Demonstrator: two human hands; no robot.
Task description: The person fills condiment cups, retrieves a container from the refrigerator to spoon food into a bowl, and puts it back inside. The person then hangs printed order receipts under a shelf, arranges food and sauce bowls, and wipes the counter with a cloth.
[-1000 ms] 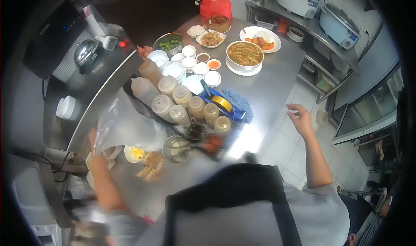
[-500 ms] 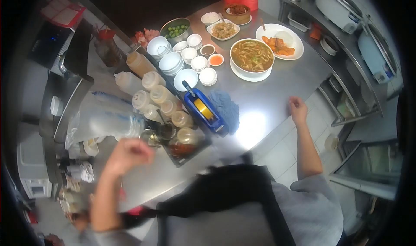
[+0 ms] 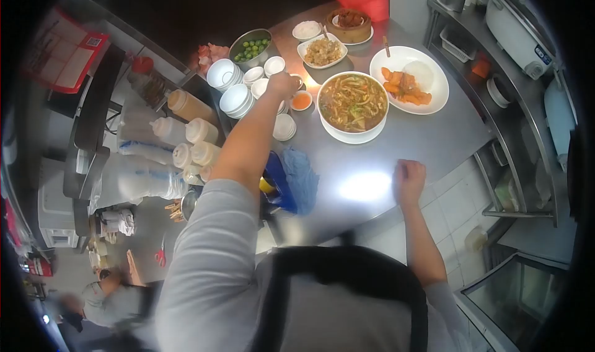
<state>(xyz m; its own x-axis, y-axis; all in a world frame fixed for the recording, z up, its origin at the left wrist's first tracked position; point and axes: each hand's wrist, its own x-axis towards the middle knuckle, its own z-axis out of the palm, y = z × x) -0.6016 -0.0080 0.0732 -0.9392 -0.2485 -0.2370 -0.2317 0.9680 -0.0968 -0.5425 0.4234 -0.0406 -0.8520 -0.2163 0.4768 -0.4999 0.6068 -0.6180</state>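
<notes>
My left hand (image 3: 282, 86) reaches across the steel counter, its fingers closed at the rim of a small dish of dark sauce (image 3: 300, 79), which it partly hides. Close beside it are a small dish of orange sauce (image 3: 301, 101) and stacks of small white bowls (image 3: 284, 127). A large bowl of noodle soup (image 3: 352, 102) stands on a white plate to the right of that hand. At the counter's right edge hangs my right hand (image 3: 409, 179), fingers curled and nothing visible in them.
Beyond the soup are a plate of orange food and rice (image 3: 436, 85), a bowl of pale food (image 3: 322, 52) and a bamboo steamer (image 3: 348, 27). Squeeze bottles (image 3: 201, 130) and a blue cloth (image 3: 300, 181) lie near my left arm. Another person (image 3: 111, 299) is at lower left.
My left hand has swung forward and right, from beside the condiment bottles to the sauce dishes. My right hand stays near the counter edge. The view has shifted slightly.
</notes>
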